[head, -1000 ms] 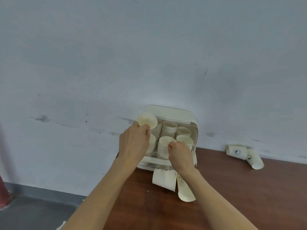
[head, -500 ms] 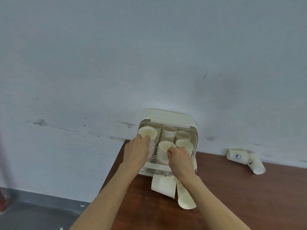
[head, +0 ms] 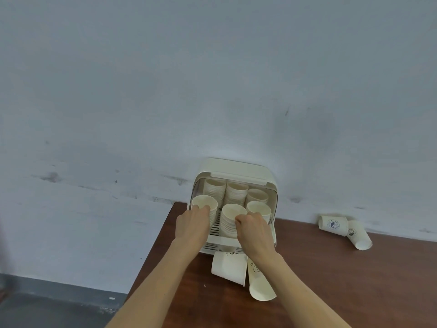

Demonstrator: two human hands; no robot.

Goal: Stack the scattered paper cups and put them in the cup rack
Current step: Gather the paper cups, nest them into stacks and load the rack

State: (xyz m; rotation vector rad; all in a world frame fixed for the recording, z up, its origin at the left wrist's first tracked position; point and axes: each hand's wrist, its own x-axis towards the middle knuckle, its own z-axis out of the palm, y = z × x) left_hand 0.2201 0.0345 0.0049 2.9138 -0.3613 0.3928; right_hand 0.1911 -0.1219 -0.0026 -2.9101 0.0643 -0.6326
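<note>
So the left hand (head: 192,224) has just brought its cup down: a second ago that cup was up in the air by the rack's top edge, now it sits on the front-left stack (head: 205,207) inside the cup rack (head: 238,169). The fingers are curled round the near side of that top cup, thumb at the rim, so I'd say it's seated but not let go yet. Meaning 1 more cup is basically filed.

Moving right, the right hand (head: 254,229) hasn't shifted at all, fingers pinching the near rim of the front-middle stack (head: 233,217), steadying it I guess. 6 stacks in the rack total, 3 front, 3 back.

In front of the rack, 2 loose cups (head: 228,266) lie on their sides on the counter (head: 331,280), partly under my right wrist. Far right by the wall, another 2 cups (head: 344,229) lie tipped over, touching each other. So 4 are left to go, by my count.

Hard to tell: the fingertips of both hands are hidden behind the cups, and the rack's lower front is blocked by the hands.
</note>
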